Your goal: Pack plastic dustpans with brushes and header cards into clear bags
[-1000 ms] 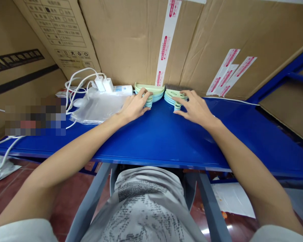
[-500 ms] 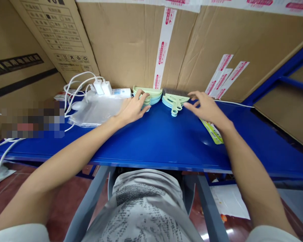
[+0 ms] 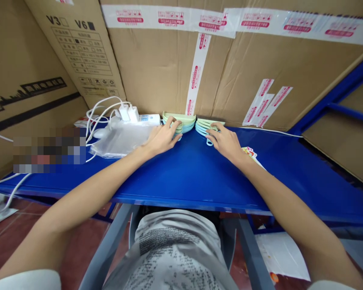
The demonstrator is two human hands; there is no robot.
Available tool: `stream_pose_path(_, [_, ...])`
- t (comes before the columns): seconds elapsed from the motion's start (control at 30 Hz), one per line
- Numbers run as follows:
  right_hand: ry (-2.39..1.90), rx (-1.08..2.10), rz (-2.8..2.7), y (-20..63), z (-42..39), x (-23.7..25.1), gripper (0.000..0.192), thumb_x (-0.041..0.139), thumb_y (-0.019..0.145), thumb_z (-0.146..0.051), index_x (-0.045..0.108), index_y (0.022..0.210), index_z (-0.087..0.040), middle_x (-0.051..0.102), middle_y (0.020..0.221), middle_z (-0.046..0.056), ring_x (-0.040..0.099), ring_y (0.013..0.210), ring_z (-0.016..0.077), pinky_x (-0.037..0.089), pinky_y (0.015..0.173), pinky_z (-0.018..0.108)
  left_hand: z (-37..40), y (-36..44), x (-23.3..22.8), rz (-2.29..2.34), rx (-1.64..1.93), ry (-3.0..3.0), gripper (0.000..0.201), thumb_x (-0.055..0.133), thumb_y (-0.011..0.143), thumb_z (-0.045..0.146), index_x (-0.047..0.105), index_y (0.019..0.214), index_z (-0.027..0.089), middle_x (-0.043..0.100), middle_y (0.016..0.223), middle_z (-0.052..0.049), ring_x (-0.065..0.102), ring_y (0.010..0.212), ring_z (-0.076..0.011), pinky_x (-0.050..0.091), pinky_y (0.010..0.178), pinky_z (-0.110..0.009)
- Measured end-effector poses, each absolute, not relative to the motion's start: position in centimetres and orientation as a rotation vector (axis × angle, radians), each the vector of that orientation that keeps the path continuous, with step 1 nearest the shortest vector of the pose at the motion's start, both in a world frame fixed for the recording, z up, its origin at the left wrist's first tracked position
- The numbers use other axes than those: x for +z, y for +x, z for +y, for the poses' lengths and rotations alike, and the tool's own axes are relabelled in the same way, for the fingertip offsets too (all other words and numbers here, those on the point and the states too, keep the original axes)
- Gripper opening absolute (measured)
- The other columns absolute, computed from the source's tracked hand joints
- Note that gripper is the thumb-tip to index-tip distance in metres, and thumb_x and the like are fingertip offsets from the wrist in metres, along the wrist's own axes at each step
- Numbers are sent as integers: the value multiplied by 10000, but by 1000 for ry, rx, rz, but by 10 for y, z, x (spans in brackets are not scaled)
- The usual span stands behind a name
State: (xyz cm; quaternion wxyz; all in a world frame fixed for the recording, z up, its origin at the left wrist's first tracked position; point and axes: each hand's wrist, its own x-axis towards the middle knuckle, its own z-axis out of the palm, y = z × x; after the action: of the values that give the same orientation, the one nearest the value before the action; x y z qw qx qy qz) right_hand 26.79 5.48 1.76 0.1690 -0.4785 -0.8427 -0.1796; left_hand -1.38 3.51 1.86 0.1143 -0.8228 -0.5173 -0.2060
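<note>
My left hand (image 3: pixel 162 139) rests at the handles of a stack of pale green and blue dustpans (image 3: pixel 186 123), with its fingers and thumb curved around the handle end. Beside the stack, to its right, lies a pile of small green and blue hand brushes (image 3: pixel 202 126). My right hand (image 3: pixel 226 143) has its fingers and thumb bent around the upper brush handle, palm down. A blue handle loop pokes out below the thumb. Both piles sit at the back of the blue table (image 3: pixel 196 173). My fingers partly cover the handles.
Clear plastic bags (image 3: pixel 122 139) lie left of the dustpans, near a white power strip (image 3: pixel 149 119) with chargers and looped cables (image 3: pixel 93 108). Tall cardboard (image 3: pixel 157 68) stands behind the table. A colourful printed packet (image 3: pixel 249 152) is partly under my right forearm.
My right hand has moved left onto the brush pile, and its fingers have closed in around a handle. The dark bristles are no longer visible. My left hand stays at the dustpans, fingers closer together.
</note>
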Motion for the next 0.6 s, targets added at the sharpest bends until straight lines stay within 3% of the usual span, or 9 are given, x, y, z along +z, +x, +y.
stream_pose_path(0.1, [-1359,-558,-2425,269,56,17,446,461,1093,-418,686,1418,-212,591,1528,152,684,1173,330,559,779,402,35,-13,19,-1529,-605,-2413,447,483,1075,388,475,1479,198,531,1494,-200,728,1054,-325,571,878,-456])
stream_pose_path(0.3, [-1410,-610,-2430,265,57,13,484,322,1130,-344,599,1512,-235,616,1524,153,675,1186,327,548,748,394,35,-14,20,-1531,-620,-2363,478,450,1092,441,458,1506,203,501,1523,-206,727,1054,-329,573,862,-457])
stream_pose_path(0.47, [-1438,-675,-2502,264,50,15,536,507,1074,-496,558,1547,-248,494,1635,188,633,1260,389,573,779,436,28,-11,26,-1546,-759,-2238,462,391,1113,486,479,1483,224,533,1499,-192,715,1072,-311,574,812,-416])
stream_pose_path(0.6, [-1490,-701,-2556,266,46,19,613,551,1050,-411,432,1639,-291,425,1675,211,676,1195,393,581,744,434,18,-13,29,-1462,-901,-2195,404,363,1120,430,551,1415,227,599,1435,-170,717,1024,-280,593,783,-412])
